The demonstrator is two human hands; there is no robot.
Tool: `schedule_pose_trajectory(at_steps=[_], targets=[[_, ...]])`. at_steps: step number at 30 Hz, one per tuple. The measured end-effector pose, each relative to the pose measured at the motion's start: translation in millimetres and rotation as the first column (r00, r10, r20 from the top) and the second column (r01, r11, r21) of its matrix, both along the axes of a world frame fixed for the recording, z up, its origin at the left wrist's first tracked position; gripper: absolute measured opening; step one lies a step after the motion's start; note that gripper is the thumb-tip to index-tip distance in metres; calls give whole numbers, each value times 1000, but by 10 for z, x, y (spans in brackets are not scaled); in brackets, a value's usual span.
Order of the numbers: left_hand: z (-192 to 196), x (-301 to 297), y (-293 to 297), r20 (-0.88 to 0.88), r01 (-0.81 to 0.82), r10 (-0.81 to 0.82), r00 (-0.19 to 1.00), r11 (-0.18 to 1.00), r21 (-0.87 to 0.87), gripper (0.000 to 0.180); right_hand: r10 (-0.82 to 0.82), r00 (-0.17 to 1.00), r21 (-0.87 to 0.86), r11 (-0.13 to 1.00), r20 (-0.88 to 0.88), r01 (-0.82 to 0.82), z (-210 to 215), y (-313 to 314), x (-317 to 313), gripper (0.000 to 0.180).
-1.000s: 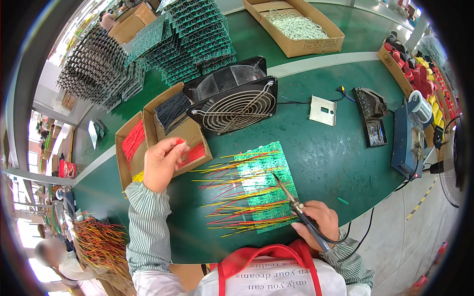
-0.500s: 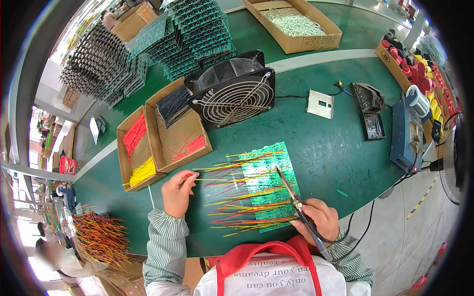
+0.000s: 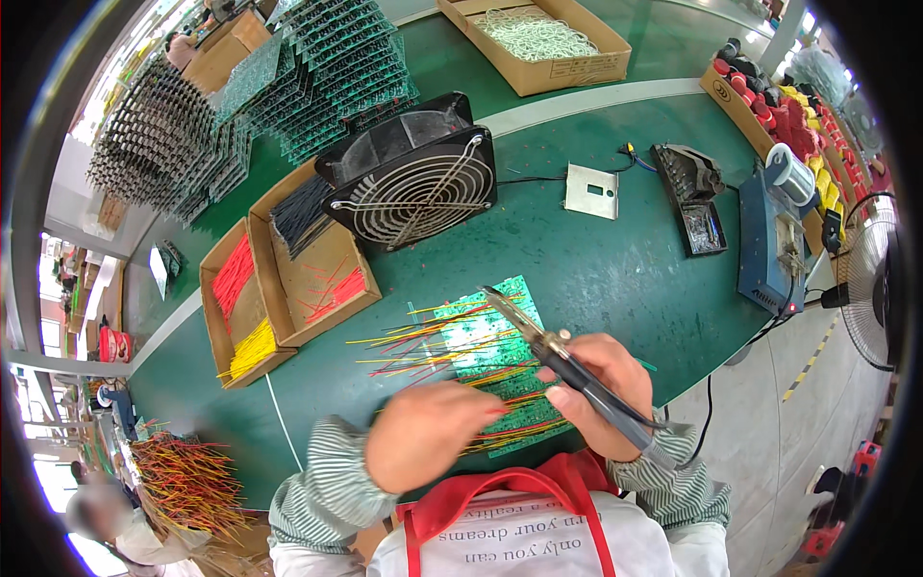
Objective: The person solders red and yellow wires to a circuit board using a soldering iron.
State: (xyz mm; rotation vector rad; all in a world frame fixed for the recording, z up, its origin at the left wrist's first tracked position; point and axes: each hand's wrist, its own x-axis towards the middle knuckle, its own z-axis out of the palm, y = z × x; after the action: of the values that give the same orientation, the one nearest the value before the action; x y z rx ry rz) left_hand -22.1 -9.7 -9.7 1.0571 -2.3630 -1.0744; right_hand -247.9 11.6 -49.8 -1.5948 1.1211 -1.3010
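"One big green table (image 3: 615,264) goes across the middle of the frame. What is on it?"

"Two open boxes (image 3: 338,315) sit at the left, maybe open so a hand can reach in. A black fan (image 3: 413,183) stands just beside them, above the middle. It faces the near side, maybe to blow air that way."

"Where is the board?"

"The green circuit board (image 3: 478,354) lies flat, a bit below the middle of the frame."

"And the hands?"

"The left hand (image 3: 433,431) is low in the middle. The right hand (image 3: 615,370) is wrapped round the handle of a soldering iron (image 3: 582,380), I guess because the metal end can get hot. Long wires (image 3: 415,332) poke out left from the board, maybe so the iron's side is clear. The left fingertips are pinched close on a red bit (image 3: 496,412)."

"What is hard to see?"

"The left hand is blurry and hides some wires and part of the board. I can't tell how much red it holds, or if the iron's tip touches anything."
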Motion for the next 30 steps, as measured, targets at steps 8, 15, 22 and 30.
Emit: schedule_pose_trajectory(at_steps=[8, 15, 22, 30], targets=[[-178, -356, 27, -104, 133, -125, 987, 988, 77, 13, 33, 999, -23, 999, -7, -33, -22, -130, 240, 33], [-72, 91, -386, 104, -177, 180, 978, 983, -43, 11, -8, 994, -61, 998, -111, 1, 44, -202, -20, 34], [-275, 283, -685, 262, -167, 180, 948, 983, -70, 14, 1, 995, 195, 981, -101, 19, 206, -249, -154, 21], [-327, 267, -703, 210, -221, 211, 955, 975, 26, 14, 61, 996, 288, 957, -66, -39, 142, -387, -30, 19]])
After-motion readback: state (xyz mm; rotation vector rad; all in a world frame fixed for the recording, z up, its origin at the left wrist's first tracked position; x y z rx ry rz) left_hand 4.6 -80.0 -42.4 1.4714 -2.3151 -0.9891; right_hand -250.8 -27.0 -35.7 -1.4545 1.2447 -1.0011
